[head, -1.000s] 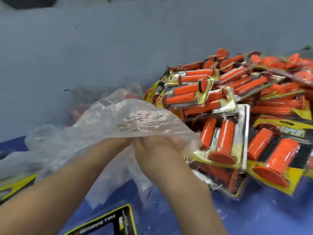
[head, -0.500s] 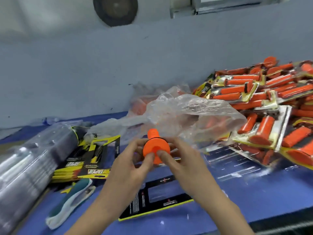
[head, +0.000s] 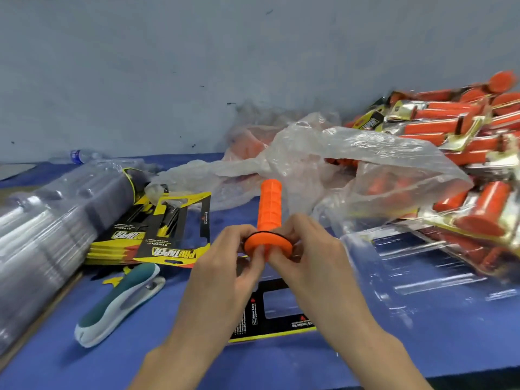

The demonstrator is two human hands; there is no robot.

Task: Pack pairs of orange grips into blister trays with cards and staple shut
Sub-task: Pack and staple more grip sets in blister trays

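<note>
An orange grip [head: 268,205] stands upright above the blue table, its flanged end down. My left hand [head: 225,266] and my right hand [head: 306,254] both pinch that flange from either side. Under my hands lies a black and yellow card [head: 277,311]. An open clear blister tray [head: 416,266] lies just right of my right hand. A stack of printed cards [head: 171,229] sits to the left, with a teal and white stapler [head: 121,302] in front of it. A clear bag of loose grips [head: 337,164] lies behind the held grip.
A heap of packed blister packs [head: 464,142] fills the right side up to the grey wall. A long stack of clear trays [head: 47,220] lies at the far left. A plastic bottle [head: 80,156] lies by the wall. The table's front edge runs below my forearms.
My hands came out of the clear bag with one orange grip. The grip has since tipped from end-on to upright. The view swung left, bringing the cards, stapler and tray stack into sight.
</note>
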